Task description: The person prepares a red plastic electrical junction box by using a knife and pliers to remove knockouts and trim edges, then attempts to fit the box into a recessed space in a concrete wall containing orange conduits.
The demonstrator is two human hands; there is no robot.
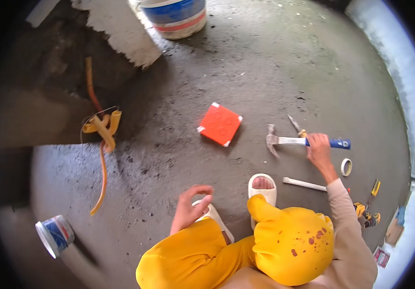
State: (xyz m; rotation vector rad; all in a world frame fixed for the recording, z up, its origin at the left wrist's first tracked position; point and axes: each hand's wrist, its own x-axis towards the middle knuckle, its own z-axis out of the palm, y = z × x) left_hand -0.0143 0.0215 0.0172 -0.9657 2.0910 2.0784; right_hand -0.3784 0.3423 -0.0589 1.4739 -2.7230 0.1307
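Note:
My right hand (319, 150) is wrapped round the blue-and-white handle of a claw hammer (290, 140), whose metal head points left just above the floor or on it; I cannot tell which. Beyond the hammer's handle lies a slim tool (294, 124) with a metal blade and a yellowish grip, partly hidden. My left hand (193, 206) hovers by my left knee, holding nothing, its fingers loosely curved and apart from the thumb. Farther off, between the two hands, an orange-red square box (220, 124) rests on the floor with white pieces at its corners and round marks on its face.
On the right lie a white pipe (305, 183), a tape roll (346, 167), a yellow-handled tool (375, 188) and a yellow-black drill (368, 217). Buckets stand far off (181, 21) and lie tipped at left (55, 235). Orange conduit (102, 173) hangs from the broken wall.

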